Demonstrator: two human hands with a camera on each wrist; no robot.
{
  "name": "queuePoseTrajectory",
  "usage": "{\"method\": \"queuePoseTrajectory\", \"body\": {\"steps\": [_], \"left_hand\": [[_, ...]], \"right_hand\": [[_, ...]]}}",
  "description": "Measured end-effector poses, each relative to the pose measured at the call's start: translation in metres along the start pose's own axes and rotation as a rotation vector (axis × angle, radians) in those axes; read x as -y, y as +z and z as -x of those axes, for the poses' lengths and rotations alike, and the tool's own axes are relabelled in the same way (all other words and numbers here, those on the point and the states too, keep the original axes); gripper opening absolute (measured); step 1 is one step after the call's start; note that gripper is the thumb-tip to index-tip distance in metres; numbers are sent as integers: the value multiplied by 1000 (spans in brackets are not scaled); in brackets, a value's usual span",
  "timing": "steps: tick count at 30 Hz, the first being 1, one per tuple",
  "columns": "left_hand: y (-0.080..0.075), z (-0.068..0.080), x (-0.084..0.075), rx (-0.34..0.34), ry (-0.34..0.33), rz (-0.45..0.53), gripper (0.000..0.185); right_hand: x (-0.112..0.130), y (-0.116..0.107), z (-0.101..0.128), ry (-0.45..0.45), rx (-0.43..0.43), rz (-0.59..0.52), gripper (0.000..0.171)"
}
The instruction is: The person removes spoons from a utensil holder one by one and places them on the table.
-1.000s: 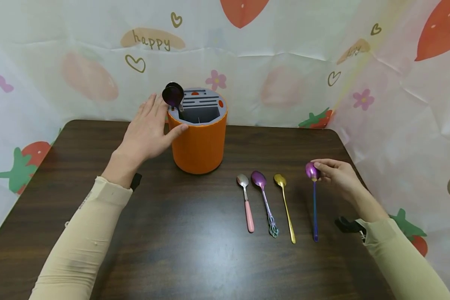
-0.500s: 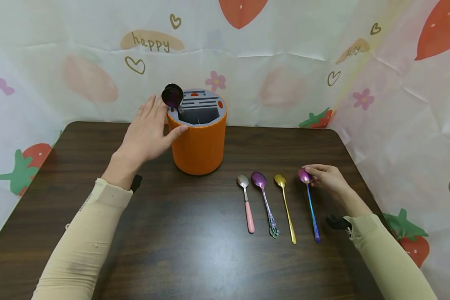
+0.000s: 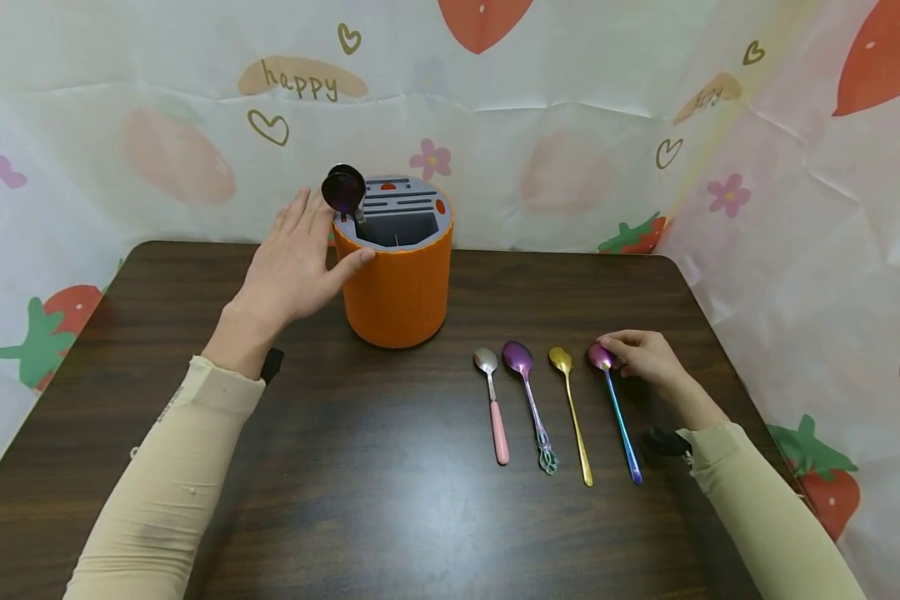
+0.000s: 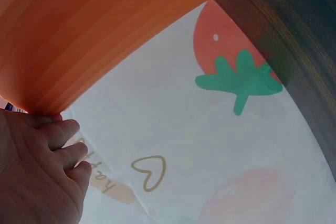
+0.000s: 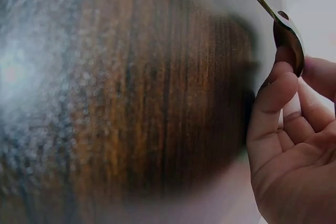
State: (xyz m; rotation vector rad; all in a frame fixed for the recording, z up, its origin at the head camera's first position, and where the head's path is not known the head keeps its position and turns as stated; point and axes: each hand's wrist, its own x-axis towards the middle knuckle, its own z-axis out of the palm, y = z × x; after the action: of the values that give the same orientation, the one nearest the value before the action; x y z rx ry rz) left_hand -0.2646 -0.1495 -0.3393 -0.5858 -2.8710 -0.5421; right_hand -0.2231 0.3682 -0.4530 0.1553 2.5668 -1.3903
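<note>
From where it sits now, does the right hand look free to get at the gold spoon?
Probably yes. The right hand pinches the bowl of the rainbow-handled spoon, and the gold spoon lies right beside it on the dark wooden table, nothing between them; it would need to release first.

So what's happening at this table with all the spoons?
A person sits at a dark wooden table. Their left hand rests flat against the side of an orange utensil holder, which has one dark spoon standing in it. Their right hand pinches the bowl of a rainbow-coloured spoon lying on the table, last in a row beside a gold spoon, a purple spoon and a pink-handled spoon.
</note>
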Motion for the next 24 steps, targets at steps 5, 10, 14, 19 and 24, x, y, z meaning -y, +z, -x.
{"method": "queuePoseTrajectory", "body": {"steps": [5,10,14,19,24], "left_hand": [[0,-1,0,-10,8,-3,95],[-1,0,-1,-2,4,0,95],[-1,0,0,0,5,-2,96],[-1,0,-1,-4,7,-6,95],[-1,0,0,-4,8,-3,94]], "right_hand": [[1,2,1,-34,-11,68,42],[-2,3,-1,-72,-26,110,39],[-3,3,0,-81,-44,129,38],[-3,4,1,-81,-49,141,35],[-2,4,2,-75,-37,145,34]]}}
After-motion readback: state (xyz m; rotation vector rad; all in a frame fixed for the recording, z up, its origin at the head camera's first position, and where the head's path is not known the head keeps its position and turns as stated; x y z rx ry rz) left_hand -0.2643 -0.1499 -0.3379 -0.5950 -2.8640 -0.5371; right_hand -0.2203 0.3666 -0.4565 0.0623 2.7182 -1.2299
